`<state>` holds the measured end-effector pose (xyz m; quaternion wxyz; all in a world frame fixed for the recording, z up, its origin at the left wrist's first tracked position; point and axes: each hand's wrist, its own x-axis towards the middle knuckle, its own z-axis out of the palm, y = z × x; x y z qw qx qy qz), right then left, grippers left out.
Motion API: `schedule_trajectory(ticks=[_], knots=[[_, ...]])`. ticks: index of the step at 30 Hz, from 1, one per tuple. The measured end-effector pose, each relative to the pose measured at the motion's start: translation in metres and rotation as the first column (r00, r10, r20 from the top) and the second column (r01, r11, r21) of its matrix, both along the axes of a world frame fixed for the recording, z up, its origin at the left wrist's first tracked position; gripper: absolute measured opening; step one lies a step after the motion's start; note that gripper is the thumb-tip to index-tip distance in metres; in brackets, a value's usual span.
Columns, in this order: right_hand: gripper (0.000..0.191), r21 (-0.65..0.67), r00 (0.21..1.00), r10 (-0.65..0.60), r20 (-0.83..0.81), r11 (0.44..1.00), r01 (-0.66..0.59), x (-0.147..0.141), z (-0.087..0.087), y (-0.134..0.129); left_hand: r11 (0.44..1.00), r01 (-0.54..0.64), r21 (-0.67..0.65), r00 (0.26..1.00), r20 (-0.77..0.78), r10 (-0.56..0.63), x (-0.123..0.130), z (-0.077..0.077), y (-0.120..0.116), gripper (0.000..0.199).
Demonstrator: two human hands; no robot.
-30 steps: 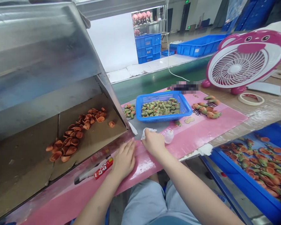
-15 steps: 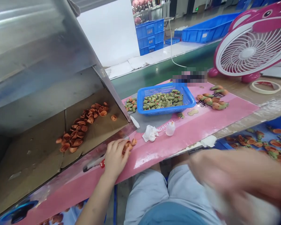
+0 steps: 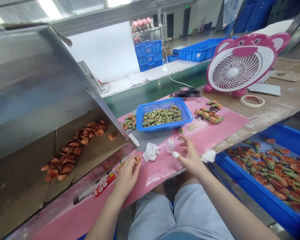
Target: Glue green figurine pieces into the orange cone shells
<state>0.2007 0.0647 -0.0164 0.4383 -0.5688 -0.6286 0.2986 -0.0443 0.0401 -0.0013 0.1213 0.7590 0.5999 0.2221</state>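
Low over the pink mat (image 3: pixel 155 176), my left hand (image 3: pixel 127 175) curls its fingers round a small orange cup-shaped piece (image 3: pixel 138 159); how much it holds is partly hidden. My right hand (image 3: pixel 192 156) is open, thumb and fingers spread, just right of a small translucent squeeze bottle (image 3: pixel 170 146) with an orange tip. A white cover sits on the thumb's end. Crumpled white tissue (image 3: pixel 150 152) lies between the hands. Behind it, a blue basket (image 3: pixel 140 115) holds many green pieces (image 3: pixel 162 116).
A metal-sided booth (image 3: pixel 40 90) on the left contains orange cups (image 3: pixel 72 151). Red-labelled tube (image 3: pixel 105 184) lies beside my left hand. Joined orange-green pieces (image 3: pixel 215 119), a pink fan (image 3: pixel 232 71) and a tape roll (image 3: pixel 252 101) are right. A filled blue crate (image 3: pixel 260 206) stands below the table edge.
My right hand has come from the blurred lower right to beside the squeeze bottle, fingers spread. My left hand stays on the mat with the orange piece. The head view has shifted right and upward.
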Motion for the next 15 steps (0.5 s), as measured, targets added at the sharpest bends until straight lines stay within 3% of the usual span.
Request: schedule_trajectory(ticks=[1, 2, 3, 5, 8, 12, 13, 15], knots=[[0.062, -0.022, 0.999, 0.019, 0.031, 1.000, -0.018, -0.007, -0.012, 0.009, 0.998, -0.015, -0.068, 0.979, 0.204, 0.029, 0.005, 0.001, -0.006, 0.010], [0.062, -0.034, 0.998, 0.034, 0.057, 0.999, -0.032, -0.012, -0.023, 0.017, 0.989, -0.038, -0.141, 0.906, 0.413, 0.093, 0.011, 0.001, -0.012, 0.010], [0.057, -0.035, 0.997, 0.046, 0.070, 0.998, -0.043, -0.017, -0.031, 0.023, 0.975, -0.042, -0.218, 0.795, 0.584, 0.165, 0.018, 0.001, -0.019, 0.019], [0.043, -0.037, 0.996, 0.050, 0.072, 0.998, -0.047, -0.022, -0.040, 0.028, 0.938, -0.005, -0.346, 0.579, 0.764, 0.285, 0.031, 0.000, -0.033, 0.037], [0.031, -0.033, 0.999, 0.041, 0.035, 0.999, -0.040, -0.020, -0.038, 0.024, 0.885, 0.036, -0.464, 0.365, 0.831, 0.421, 0.047, -0.003, -0.051, 0.034], [0.029, -0.008, 0.997, -0.011, -0.079, 1.000, 0.010, -0.005, -0.026, 0.002, 0.796, 0.154, -0.586, 0.060, 0.809, 0.584, 0.058, -0.008, -0.062, 0.028], [0.030, -0.012, 0.994, -0.025, -0.103, 1.000, 0.024, 0.000, -0.024, -0.006, 0.782, 0.176, -0.598, 0.024, 0.797, 0.604, 0.060, -0.009, -0.062, 0.027], [0.033, -0.032, 0.989, -0.029, -0.143, 0.999, 0.025, 0.009, -0.021, -0.023, 0.775, 0.173, -0.608, 0.026, 0.790, 0.613, 0.064, -0.010, -0.060, 0.026]])
